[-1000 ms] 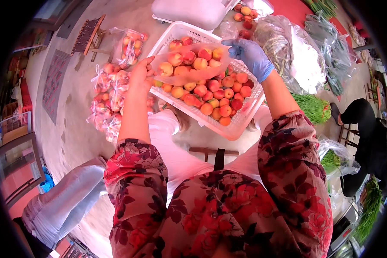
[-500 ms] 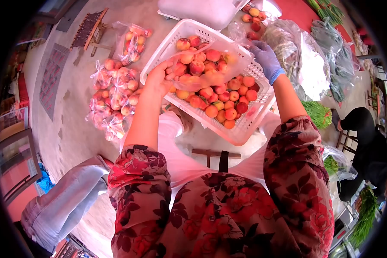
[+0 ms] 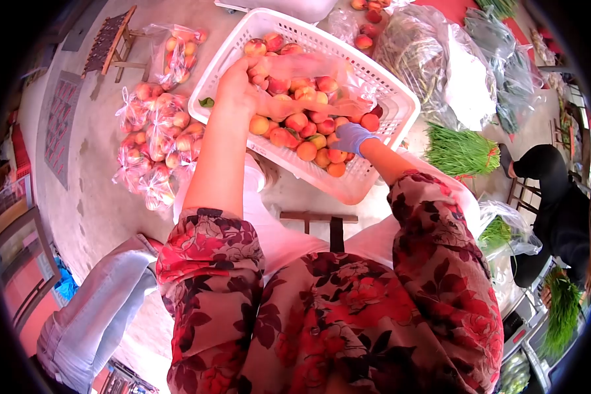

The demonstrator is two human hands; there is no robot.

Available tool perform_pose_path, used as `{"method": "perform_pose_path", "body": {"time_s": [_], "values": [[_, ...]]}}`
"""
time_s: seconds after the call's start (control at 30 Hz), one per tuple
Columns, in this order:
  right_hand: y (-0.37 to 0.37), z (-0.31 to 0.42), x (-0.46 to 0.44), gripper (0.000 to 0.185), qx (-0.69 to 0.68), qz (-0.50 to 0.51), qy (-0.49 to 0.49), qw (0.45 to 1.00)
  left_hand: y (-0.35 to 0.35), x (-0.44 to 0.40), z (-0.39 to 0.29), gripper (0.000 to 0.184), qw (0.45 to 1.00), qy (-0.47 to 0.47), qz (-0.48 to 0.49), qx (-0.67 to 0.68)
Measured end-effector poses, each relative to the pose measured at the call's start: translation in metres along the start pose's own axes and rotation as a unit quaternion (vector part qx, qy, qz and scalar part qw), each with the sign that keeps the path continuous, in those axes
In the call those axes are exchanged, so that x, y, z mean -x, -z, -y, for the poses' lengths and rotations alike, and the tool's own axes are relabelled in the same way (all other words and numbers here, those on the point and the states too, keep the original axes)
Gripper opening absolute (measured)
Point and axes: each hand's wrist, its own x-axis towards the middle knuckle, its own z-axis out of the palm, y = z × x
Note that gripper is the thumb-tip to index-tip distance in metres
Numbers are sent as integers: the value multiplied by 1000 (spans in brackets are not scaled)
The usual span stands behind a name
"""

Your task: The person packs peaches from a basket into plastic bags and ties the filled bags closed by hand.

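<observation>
A white perforated basket (image 3: 207,85) holds many red and yellow peaches (image 3: 306,150). My bare left hand (image 3: 238,85) is over the basket's left part, closed on a thin clear plastic bag (image 3: 308,64) spread above the fruit. In a blue glove, my right hand (image 3: 353,138) reaches down among the peaches at the basket's lower right. Its fingers are curled round a peach, partly hidden by the glove.
Tied bags of peaches (image 3: 157,131) lie on the floor at left, near a small folding stool (image 3: 111,43). Green stalks (image 3: 459,151) and plastic-wrapped bundles (image 3: 414,59) are at right. Two other people's legs show, in jeans (image 3: 98,308) at lower left and dark trousers (image 3: 538,171) at right.
My right hand has let go of the bag's edge and moved down to the peaches at the lower right. My left hand still holds the bag. The view has shifted, with the basket higher in it.
</observation>
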Motion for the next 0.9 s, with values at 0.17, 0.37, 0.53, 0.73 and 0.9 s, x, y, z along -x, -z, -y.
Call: {"method": "perform_pose_path", "body": {"time_s": [0.17, 0.37, 0.53, 0.73, 0.9], "values": [[-12, -4, 2, 87, 123, 76, -132, 981, -1, 6, 0, 3, 1000, -5, -4, 10], [-26, 3, -24, 88, 148, 115, -170, 967, -13, 8, -6, 3, 1000, -6, -14, 1], [-33, 3, -28, 88, 132, 96, -193, 968, -3, 7, -10, 25, 1000, 0, 16, -14], [-35, -8, -17, 78, 153, 127, -127, 972, 25, 20, -10, 32, 998, 29, 49, -26], [-42, -19, -26, 76, 265, 164, -65, 948, 50, 18, -5, 29, 998, 31, 37, -41]]}}
